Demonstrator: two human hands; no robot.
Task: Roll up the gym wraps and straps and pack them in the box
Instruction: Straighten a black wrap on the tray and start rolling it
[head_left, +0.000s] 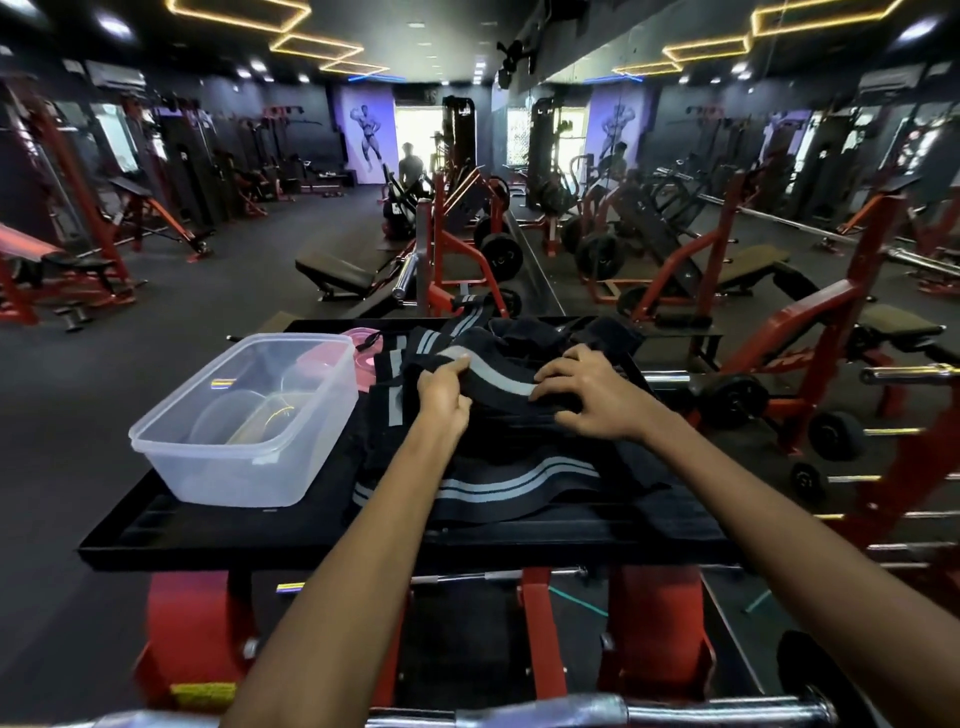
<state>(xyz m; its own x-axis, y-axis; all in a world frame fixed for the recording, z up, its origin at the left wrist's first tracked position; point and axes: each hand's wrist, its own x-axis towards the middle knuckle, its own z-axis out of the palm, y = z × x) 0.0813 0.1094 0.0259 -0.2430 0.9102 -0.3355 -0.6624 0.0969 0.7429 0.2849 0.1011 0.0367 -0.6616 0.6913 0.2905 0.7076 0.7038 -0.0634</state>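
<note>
A heap of black gym wraps with grey stripes (498, 467) covers the middle and right of a black tray table (363, 540). My left hand (444, 392) pinches one grey-striped black wrap (498, 379) at its left part. My right hand (587, 397) lies on the same wrap a little to the right, fingers curled over its edge. A clear plastic box (244, 421) stands on the left of the tray, with no wraps in it.
A pink round thing (370, 353) lies behind the box. Red weight benches and plate racks (810, 343) crowd the right side and the far floor. A chrome bar (597, 714) runs across just below me. A person stands far off by the bright doorway.
</note>
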